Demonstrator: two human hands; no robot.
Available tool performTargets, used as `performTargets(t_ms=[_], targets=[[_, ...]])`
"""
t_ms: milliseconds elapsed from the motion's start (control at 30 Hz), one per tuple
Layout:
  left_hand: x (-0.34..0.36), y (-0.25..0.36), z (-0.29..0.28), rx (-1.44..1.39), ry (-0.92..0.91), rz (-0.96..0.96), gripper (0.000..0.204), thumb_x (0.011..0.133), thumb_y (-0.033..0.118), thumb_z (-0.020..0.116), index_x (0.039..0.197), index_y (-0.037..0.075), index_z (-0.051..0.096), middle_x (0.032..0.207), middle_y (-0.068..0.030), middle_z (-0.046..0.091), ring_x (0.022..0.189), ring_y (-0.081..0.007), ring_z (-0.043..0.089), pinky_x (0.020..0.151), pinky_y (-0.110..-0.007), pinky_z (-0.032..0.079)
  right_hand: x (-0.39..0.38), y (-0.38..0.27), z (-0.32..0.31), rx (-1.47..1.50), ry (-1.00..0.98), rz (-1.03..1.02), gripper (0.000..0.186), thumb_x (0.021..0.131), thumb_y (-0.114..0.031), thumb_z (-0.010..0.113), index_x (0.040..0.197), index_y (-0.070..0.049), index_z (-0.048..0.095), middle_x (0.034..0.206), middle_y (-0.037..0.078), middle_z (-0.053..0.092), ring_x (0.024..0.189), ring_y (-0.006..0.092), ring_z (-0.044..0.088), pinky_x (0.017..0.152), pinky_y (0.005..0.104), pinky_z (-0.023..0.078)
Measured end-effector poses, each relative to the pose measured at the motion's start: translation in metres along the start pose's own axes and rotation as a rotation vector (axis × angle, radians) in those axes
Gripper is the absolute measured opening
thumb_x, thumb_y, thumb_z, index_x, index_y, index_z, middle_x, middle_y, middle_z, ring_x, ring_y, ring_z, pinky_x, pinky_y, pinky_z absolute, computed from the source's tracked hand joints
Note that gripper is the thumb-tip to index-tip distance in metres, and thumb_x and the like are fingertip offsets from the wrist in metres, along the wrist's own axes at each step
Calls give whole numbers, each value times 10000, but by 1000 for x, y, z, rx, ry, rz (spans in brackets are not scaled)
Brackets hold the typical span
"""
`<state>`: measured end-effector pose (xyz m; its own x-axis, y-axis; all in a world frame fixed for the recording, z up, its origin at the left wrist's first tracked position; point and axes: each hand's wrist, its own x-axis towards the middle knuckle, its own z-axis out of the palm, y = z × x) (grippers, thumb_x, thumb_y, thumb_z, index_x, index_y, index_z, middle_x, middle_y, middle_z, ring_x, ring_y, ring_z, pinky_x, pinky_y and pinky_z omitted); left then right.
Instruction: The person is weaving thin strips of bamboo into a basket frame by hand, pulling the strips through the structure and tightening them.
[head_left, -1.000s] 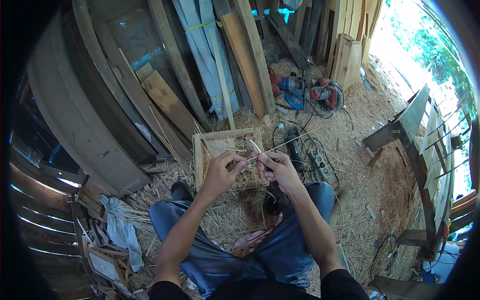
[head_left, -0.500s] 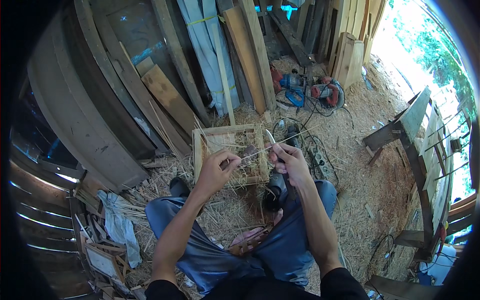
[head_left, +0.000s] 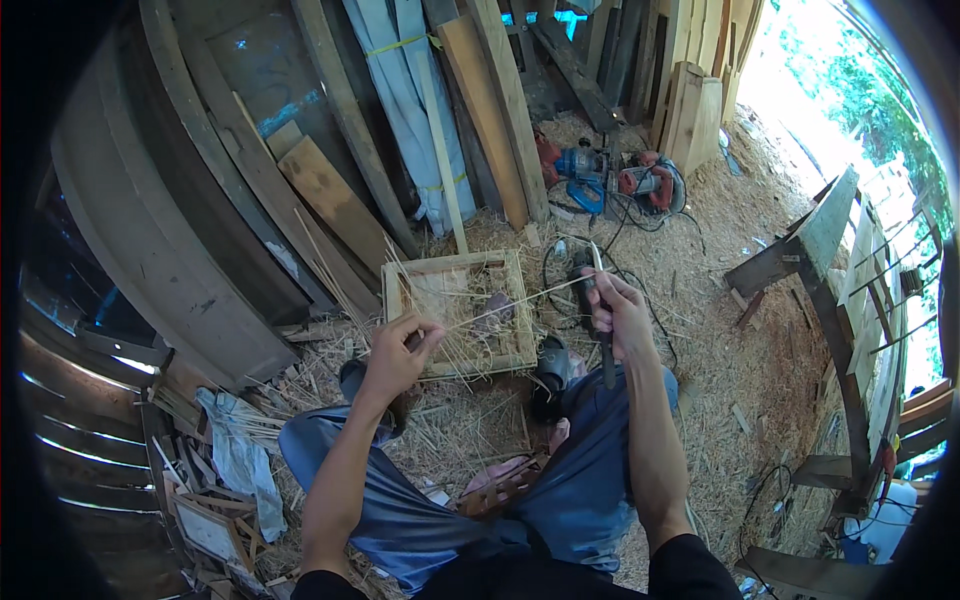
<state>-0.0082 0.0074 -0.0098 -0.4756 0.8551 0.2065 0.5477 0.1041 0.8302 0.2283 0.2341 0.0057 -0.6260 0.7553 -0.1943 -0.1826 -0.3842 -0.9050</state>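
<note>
"Head view: where was the thin strip (head_left: 532, 299)?"
"Mid-frame, fingers of the left hand (head_left: 398, 352) pinching it, those of the right hand (head_left: 627, 313) clamped on the knife (head_left: 597, 258)."
"Danger?"
"Pulling too hard might have snapped the strip."

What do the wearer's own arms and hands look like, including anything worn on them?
Plain black sleeves show at the lower edge and end well short of the wrists, leaving the left forearm and right forearm bare. The left hand and right hand are ungloved, with no watch or bracelet visible.
</note>
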Motion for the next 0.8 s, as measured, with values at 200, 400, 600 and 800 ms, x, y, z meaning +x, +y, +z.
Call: performTargets(t_ms=[200, 400, 600, 800], targets=[[11, 30, 30, -33, 2, 89, 136, 832, 120, 686, 881, -3, 658, 739, -95, 610, 583, -175, 528, 555, -300, 413, -19, 42, 69, -82, -278, 97, 300, 974, -215, 536, 1151, 15, 612, 720, 2, 563, 502, 18, 377, 425, 164, 272], [17, 31, 27, -68, -27, 68, 143, 833, 118, 682, 902, -5, 659, 785, -109, 634, 661, -206, 582, 612, -309, 439, -12, 29, 59, 14, -222, 159, 300, 961, -212, 562, 1140, 24, 609, 724, -1, 551, 500, 28, 373, 425, 168, 269], [15, 28, 13, -94, -74, 18, 130, 843, 113, 677, 902, -2, 665, 806, -90, 656, 641, -153, 559, 601, -287, 430, -6, 16, 29, 49, -135, 155, 313, 967, -218, 551, 1168, 20, 573, 731, -23, 505, 478, 15, 341, 410, 153, 275], [6, 15, -2, -53, -77, 26, 123, 856, 126, 683, 879, 6, 672, 775, -36, 641, 691, -88, 536, 634, -242, 419, -2, 0, 1, 57, -56, 131, 315, 969, -225, 548, 1170, 16, 577, 734, -28, 495, 497, 10, 336, 411, 157, 267]])
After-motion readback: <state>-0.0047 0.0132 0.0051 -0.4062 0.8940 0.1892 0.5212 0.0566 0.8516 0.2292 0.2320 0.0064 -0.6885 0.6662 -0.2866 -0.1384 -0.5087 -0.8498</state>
